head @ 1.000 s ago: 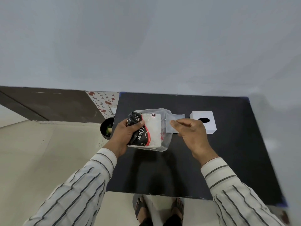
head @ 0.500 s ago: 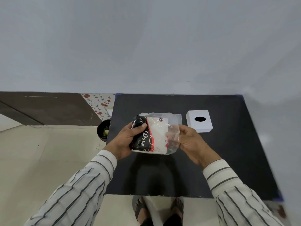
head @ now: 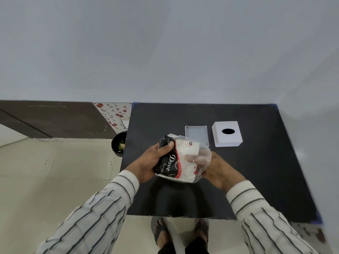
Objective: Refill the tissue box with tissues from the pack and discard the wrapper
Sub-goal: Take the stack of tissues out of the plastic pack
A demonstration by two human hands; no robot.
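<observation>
I hold a tissue pack (head: 178,159) in a black, red and clear wrapper above the black table (head: 256,180). My left hand (head: 152,162) grips the pack's black end, thumb on top. My right hand (head: 214,168) is at the clear open end, its fingers pushed inside the wrapper against the white tissues. Behind the pack lies the open white base tray of the tissue box (head: 197,133). The white box cover (head: 227,133), with a dark oval slot on top, stands just right of the tray.
A dark round bin (head: 118,144) with something green inside sits on the floor at the table's left edge. A grey wall runs along the table's far side. My feet in sandals (head: 180,233) show below the near table edge.
The pack has come nearer to me and lifted, uncovering the base tray. My right hand went from pinching the clear flap to having its fingers inside the wrapper.
</observation>
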